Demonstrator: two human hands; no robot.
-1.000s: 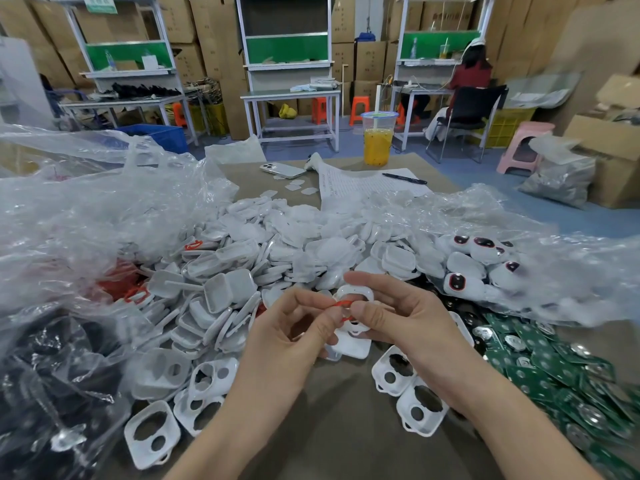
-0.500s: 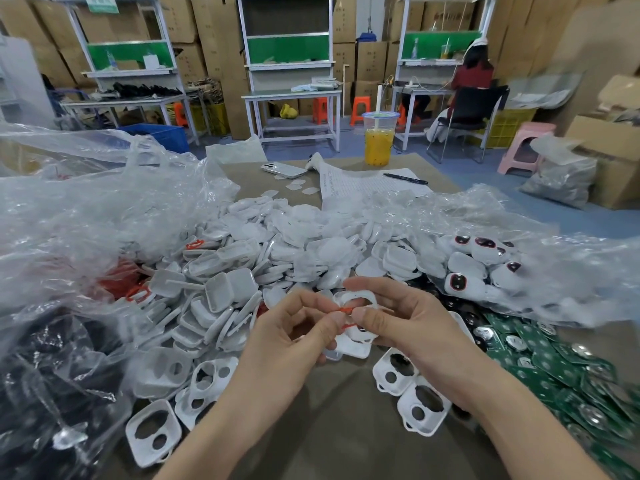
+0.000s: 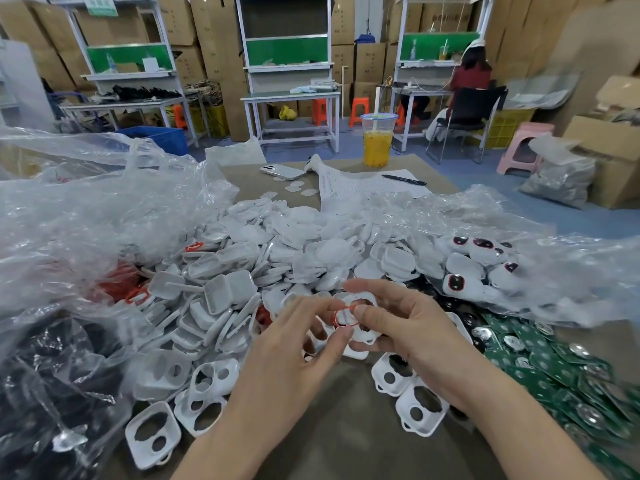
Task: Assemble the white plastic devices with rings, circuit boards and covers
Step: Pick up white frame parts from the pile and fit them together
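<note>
My right hand [image 3: 408,327] holds a white plastic housing [image 3: 358,301] with two round holes, thumb on its front and fingers behind. A thin red ring [image 3: 341,315] lies over one hole of the housing. My left hand [image 3: 298,344] touches the ring's left side with thumb and fingertips. A heap of white covers [image 3: 277,258] fills the table's middle. Empty white housings [image 3: 214,379] lie at the near left and under my right wrist. Green circuit boards [image 3: 540,358] are piled at the right.
Crumpled clear plastic bags [image 3: 86,216] rise on the left and right. Finished devices with dark lenses [image 3: 464,271] sit in the right bag. A drink cup [image 3: 378,140], a phone [image 3: 282,172], a paper sheet and a pen [image 3: 403,180] lie at the table's far end. A person sits at a distant bench.
The red ring has opened out from a pinched bunch and now lies round over the housing's hole. My left fingers have loosened and spread.
</note>
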